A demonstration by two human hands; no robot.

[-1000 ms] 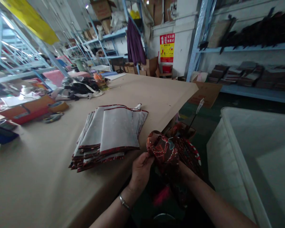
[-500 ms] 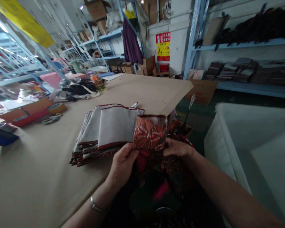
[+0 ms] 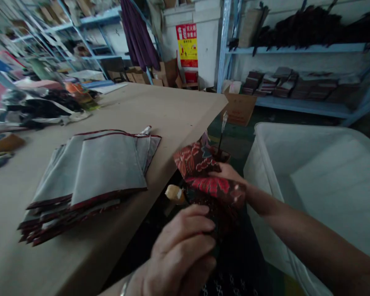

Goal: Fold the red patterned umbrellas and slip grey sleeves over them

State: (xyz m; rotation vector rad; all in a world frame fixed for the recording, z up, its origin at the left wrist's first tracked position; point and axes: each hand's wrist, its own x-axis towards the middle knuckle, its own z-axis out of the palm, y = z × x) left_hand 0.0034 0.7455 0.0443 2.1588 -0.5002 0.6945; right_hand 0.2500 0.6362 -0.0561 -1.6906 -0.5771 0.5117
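A red-brown floral fabric piece (image 3: 200, 160) hangs beyond the table's edge, its folds dropping towards my lap. My right hand (image 3: 230, 174) grips it from the right, with the fingertips partly covered by the cloth. Nearer to me, my left hand (image 3: 181, 246) is raised with curled fingers in front of the dark lower folds; what it holds, if anything, is hidden. On the table, left of both hands, lies a stack of grey-backed fabric pieces (image 3: 107, 164) with dark red edges. A tan rounded object (image 3: 174, 193) shows just above my left hand.
A large white bin (image 3: 265, 164) stands close on my right. The brown-covered table (image 3: 172, 102) extends ahead and left, with a dark cloth heap (image 3: 46, 102) and a tape roll (image 3: 4, 143). A thin upright rod (image 3: 222, 129) rises beyond the fabric. Blue shelving (image 3: 296, 49) lines the back.
The view has swung right and down. My left hand has come away from the fabric's upper edge towards me. My right hand keeps the fabric, now tilted and lower, off the stack's side.
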